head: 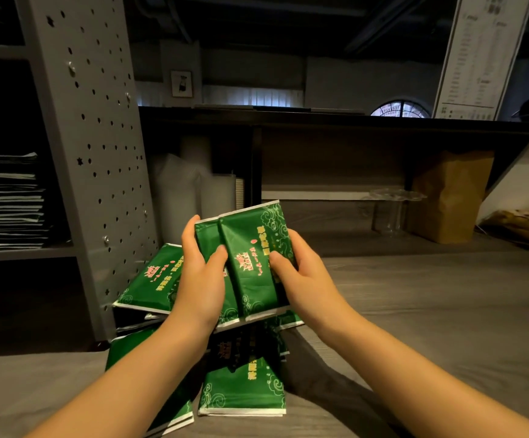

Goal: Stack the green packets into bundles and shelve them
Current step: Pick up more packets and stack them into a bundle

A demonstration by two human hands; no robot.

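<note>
Head view. Two bare forearms reach forward over a grey wood-grain worktop (446, 311).

Bundle (250, 248): at least two green packets held side by side and overlapping, lifted clear of the worktop, to the right of the rack (99, 137). Its printed faces are toward the camera, its far end tipped up and to the right, and white seam edges show at both ends.

Left hand (201, 279): grip closed on the bundle's left edge, thumb lying across the front face, fingers curled round behind.

Right hand (301, 279): grip closed on the bundle's right edge, thumb pressed on the front, fingers out of sight behind the packets.

Pile (244, 390): loose green packets lie overlapping on the worktop at the foot of the rack, under and nearer than the hands. One packet (149, 279) leans right beside the rack's perforated upright, partly hidden by the left wrist.

Rack: grey metal, dotted with holes, standing at the worktop's left end. A stack of dark flat sheets (7, 200) sits on a shelf of it.

Right of the rack, farther back: pale rolls (193, 184) under a dark counter. Farther right again are a clear plastic stand (392, 210) and a brown paper bag (449, 197). A printed sheet (481, 55) stands above, its text too small to read.
</note>
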